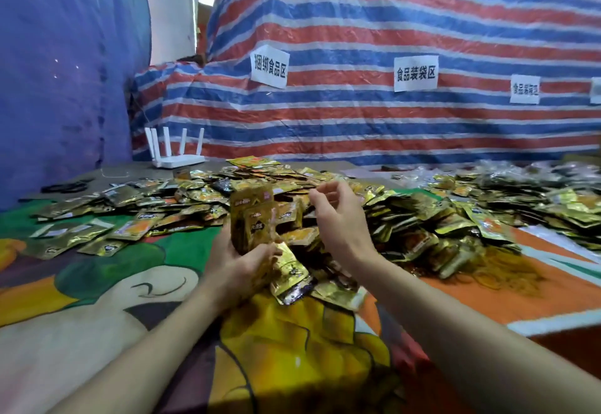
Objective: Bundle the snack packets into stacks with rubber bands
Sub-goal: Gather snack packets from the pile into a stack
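Dozens of red, blue and white stripes at twelve o'clock: woven plastic tarp (357, 127) as backdrop. Below it, from six round to nine o'clock, cartoon-printed cloth table cover (97, 299). Across the middle, sprawling heap of loose gold foil snack packets (455, 218), thickest toward three o'clock. At four o'clock of that heap, tangled mound of thin yellow rubber bands (507, 270) lying on the cloth.

Dead centre, upright stack of gold packets (252, 221), gripped from below by left hand (232, 264), fingers curled round its lower end. Just at three o'clock of the stack, right hand (338, 218) raised, fingers loosely bent, apart from the packets. Cannot tell whether a band sits in them: too thin to see.

Likely squaring the stack, band not yet on. Tap the edges flush, keep the left grip firm and low, stretch a band wide, slip it over the top end, settle it at mid-height. Beware slick foil fanning out.
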`<state>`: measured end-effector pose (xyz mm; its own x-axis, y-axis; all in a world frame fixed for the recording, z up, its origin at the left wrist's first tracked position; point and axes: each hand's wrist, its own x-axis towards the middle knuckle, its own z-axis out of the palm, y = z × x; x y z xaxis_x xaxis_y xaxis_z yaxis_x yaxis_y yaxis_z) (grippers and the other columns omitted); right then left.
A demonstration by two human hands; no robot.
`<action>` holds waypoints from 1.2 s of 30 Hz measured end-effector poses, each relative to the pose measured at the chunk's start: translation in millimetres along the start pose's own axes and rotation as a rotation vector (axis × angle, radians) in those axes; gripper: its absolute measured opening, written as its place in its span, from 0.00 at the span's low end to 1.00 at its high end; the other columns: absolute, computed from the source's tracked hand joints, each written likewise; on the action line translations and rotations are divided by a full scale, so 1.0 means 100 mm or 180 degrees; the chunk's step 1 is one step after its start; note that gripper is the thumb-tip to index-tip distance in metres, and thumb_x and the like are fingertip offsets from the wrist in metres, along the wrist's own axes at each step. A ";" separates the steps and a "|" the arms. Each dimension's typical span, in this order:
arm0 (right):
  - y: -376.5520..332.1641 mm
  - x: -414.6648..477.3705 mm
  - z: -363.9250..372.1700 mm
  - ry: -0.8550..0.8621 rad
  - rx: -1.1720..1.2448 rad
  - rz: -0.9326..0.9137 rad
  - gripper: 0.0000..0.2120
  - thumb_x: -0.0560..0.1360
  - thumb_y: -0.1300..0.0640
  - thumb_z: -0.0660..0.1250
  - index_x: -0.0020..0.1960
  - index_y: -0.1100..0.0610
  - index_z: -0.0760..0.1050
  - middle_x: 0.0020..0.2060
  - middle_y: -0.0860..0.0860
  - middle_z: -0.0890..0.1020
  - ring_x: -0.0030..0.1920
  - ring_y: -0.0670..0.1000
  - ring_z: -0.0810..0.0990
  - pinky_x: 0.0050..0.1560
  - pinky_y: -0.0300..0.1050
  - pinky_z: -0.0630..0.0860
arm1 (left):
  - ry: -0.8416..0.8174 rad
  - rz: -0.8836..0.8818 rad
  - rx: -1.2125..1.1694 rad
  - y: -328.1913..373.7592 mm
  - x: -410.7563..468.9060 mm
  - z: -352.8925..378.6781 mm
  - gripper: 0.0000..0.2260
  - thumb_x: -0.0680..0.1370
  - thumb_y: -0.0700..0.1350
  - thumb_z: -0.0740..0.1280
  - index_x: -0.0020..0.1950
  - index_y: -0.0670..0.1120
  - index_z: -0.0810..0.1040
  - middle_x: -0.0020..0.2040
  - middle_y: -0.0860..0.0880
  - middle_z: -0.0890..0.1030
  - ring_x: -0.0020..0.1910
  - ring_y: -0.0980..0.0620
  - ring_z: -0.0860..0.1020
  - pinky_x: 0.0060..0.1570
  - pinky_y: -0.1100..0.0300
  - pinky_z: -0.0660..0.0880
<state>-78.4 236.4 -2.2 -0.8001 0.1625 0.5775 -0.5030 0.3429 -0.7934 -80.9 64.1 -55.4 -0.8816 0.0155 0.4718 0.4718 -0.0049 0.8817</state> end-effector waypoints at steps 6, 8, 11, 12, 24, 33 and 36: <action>0.13 0.07 -1.32 -0.0216 -0.2386 0.0604 0.13 0.75 0.50 0.65 0.35 0.55 0.72 0.30 0.50 0.78 0.35 0.54 0.78 0.36 0.46 0.73 | -0.0022 0.0140 0.0114 -0.11 -0.03 -0.08 0.15 0.74 0.29 0.70 0.56 0.43 0.77 0.44 0.50 0.87 0.41 0.50 0.86 0.35 0.62 0.80; 0.19 0.09 -1.77 -0.0470 -0.3358 0.1134 0.11 0.72 0.54 0.66 0.33 0.57 0.70 0.28 0.52 0.76 0.31 0.54 0.76 0.31 0.42 0.68 | -0.0054 0.0186 0.0246 -0.12 -0.03 -0.07 0.14 0.74 0.29 0.71 0.56 0.41 0.78 0.43 0.52 0.87 0.40 0.53 0.85 0.35 0.64 0.80; 0.32 0.00 -2.24 -0.0738 -0.3933 0.1561 0.09 0.70 0.62 0.67 0.32 0.60 0.72 0.27 0.54 0.74 0.28 0.53 0.73 0.28 0.39 0.64 | -0.0050 0.0221 0.0306 -0.09 -0.03 -0.05 0.12 0.73 0.29 0.71 0.53 0.42 0.79 0.40 0.54 0.86 0.37 0.56 0.85 0.34 0.63 0.80; 0.37 -0.04 -2.32 -0.0793 -0.4007 0.1605 0.07 0.69 0.64 0.67 0.33 0.63 0.75 0.28 0.55 0.76 0.30 0.54 0.75 0.28 0.41 0.66 | -0.0026 0.0221 0.0252 -0.08 -0.03 -0.05 0.11 0.73 0.28 0.70 0.50 0.42 0.79 0.38 0.54 0.86 0.35 0.57 0.84 0.32 0.65 0.79; 0.54 -0.19 -2.36 -0.1053 -0.4581 0.1272 0.09 0.75 0.62 0.62 0.37 0.53 0.68 0.34 0.49 0.75 0.34 0.50 0.74 0.28 0.42 0.66 | 0.0091 0.0041 -0.0197 -0.06 -0.02 -0.03 0.09 0.75 0.26 0.67 0.48 0.38 0.78 0.34 0.49 0.85 0.31 0.53 0.84 0.28 0.65 0.77; 0.44 -0.10 -2.35 -0.0297 -0.4040 0.0593 0.04 0.72 0.60 0.72 0.40 0.58 0.78 0.35 0.54 0.82 0.35 0.53 0.79 0.33 0.48 0.78 | 0.0212 -0.0316 -0.0532 -0.03 0.01 -0.07 0.07 0.75 0.28 0.66 0.48 0.35 0.83 0.44 0.39 0.86 0.39 0.42 0.85 0.34 0.53 0.82; 0.41 -0.05 -2.35 -0.0242 -0.3874 0.0628 0.07 0.70 0.64 0.74 0.44 0.55 0.79 0.39 0.53 0.82 0.36 0.52 0.79 0.30 0.43 0.72 | 0.0149 -0.0438 -0.0590 -0.02 0.01 -0.09 0.07 0.75 0.29 0.66 0.50 0.33 0.83 0.48 0.34 0.84 0.42 0.36 0.83 0.46 0.42 0.81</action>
<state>-18.1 467.6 7.6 -0.8651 0.2690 0.4233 0.2277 0.9627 -0.1463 -83.1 55.3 -56.7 -0.9392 -0.0177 0.3430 0.3399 -0.1894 0.9212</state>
